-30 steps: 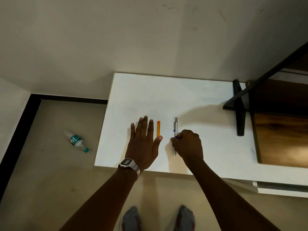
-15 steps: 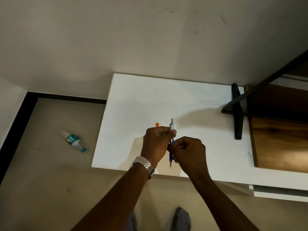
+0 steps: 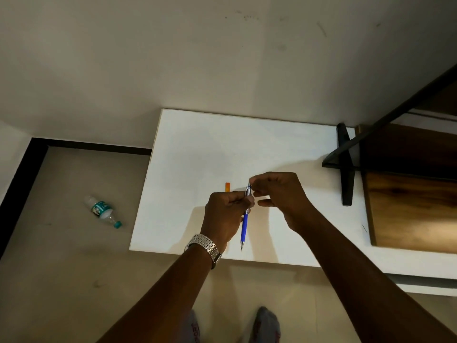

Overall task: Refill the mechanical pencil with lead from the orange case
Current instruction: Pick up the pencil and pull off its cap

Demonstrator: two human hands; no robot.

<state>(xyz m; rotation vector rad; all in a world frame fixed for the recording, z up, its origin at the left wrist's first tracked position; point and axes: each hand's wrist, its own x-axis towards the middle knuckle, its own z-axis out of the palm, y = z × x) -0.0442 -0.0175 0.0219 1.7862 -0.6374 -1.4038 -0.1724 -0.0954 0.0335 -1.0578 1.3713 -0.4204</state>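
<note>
While left hand (image 3: 228,214) grips mechanical pencil (image 3: 245,219) above white counter (image 3: 197,149), fingers clamped round upper barrel, tip points toward near edge. Right hand (image 3: 279,196) pinches pencil's top end, fingers (image 3: 257,180) together on cap. Orange case (image 3: 227,187) lies flat on counter just beyond left hand, partly hidden. Metal watch (image 3: 206,246) on left wrist. 1 plastic bottle (image 3: 102,210) on floor, well left.
</note>
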